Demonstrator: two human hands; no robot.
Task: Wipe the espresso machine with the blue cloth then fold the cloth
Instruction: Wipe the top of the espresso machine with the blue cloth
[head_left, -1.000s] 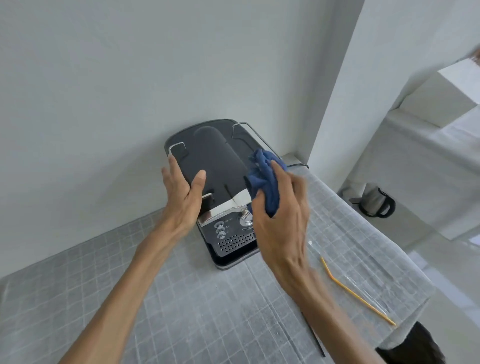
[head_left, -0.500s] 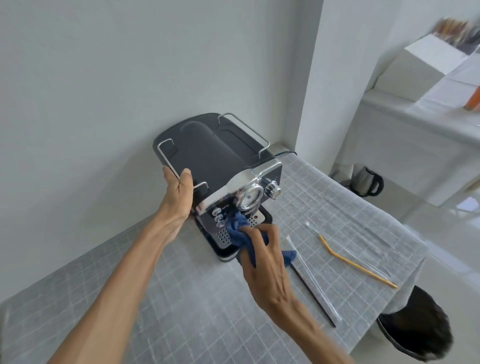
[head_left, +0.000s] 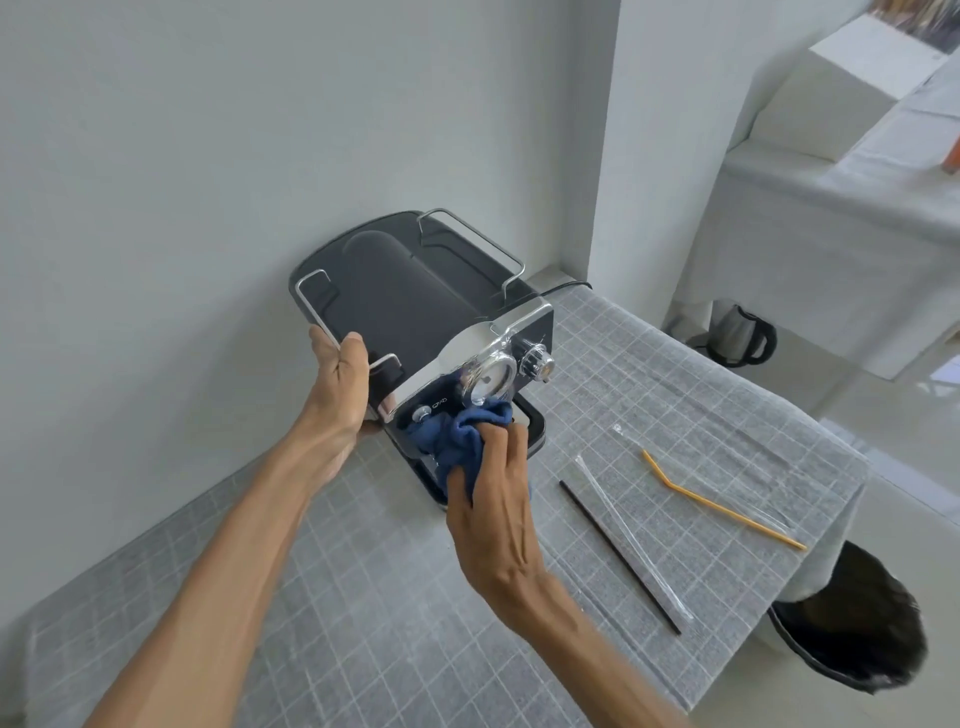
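Right hand (head_left: 493, 499) wipes espresso machine (head_left: 415, 312) front with bunched blue cloth (head_left: 457, 441).
Fingers curled round cloth, pressed under the round gauge (head_left: 491, 376); left hand (head_left: 340, 384) grips machine's left side. Machine at table (head_left: 311, 597) back edge by wall; 2 straws (head_left: 722, 506) right.

Machine hemmed in by wall and pillar; open table toward the near edge.

The espresso machine (head_left: 415, 312) stands close against the wall (head_left: 208, 182) at 11 o'clock, with the pillar (head_left: 660, 156) just past it at 1 o'clock, so no passage shows behind it. At 3 o'clock the black stick (head_left: 618, 556), clear wrapper (head_left: 631, 540) and orange straw (head_left: 722, 501) lie across the table (head_left: 337, 597). From 6 to 8 o'clock the gridded cover lies bare, crossed only by the two forearms.
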